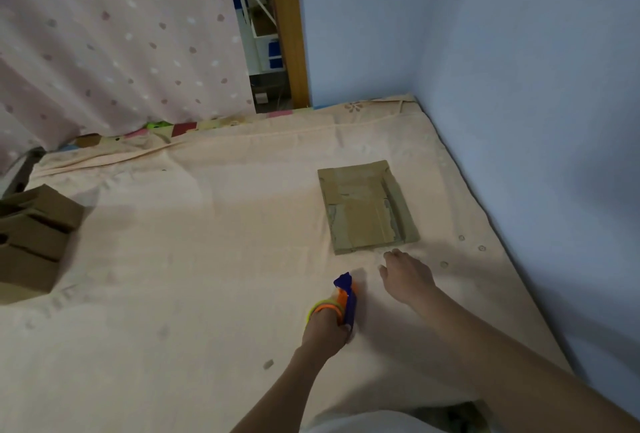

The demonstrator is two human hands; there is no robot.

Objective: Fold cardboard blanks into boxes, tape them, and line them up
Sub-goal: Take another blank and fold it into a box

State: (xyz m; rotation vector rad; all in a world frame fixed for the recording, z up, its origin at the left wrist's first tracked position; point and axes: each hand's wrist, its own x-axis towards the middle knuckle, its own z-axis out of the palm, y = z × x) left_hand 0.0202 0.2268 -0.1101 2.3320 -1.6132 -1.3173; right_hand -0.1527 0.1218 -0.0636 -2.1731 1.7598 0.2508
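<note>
Your left hand was nearest the camera, curled round the handle of a blue and orange tape dispenser whose nose rested on the peach bedsheet, short of the flat cardboard blank and to its left. Your right hand lay apart from the left, fingers relaxed and holding nothing, fingertips just beside the blank's near edge; contact could not be confirmed.

Far left of the blank, a row of folded boxes stood at the sheet's edge, side by side and touching. Behind them and left of the blank hung a dotted pink curtain. The blank itself lay flat on the sheet, marked with tape strips and torn patches, one long side flap showing on its right. Right of the blank rose a blue wall.
</note>
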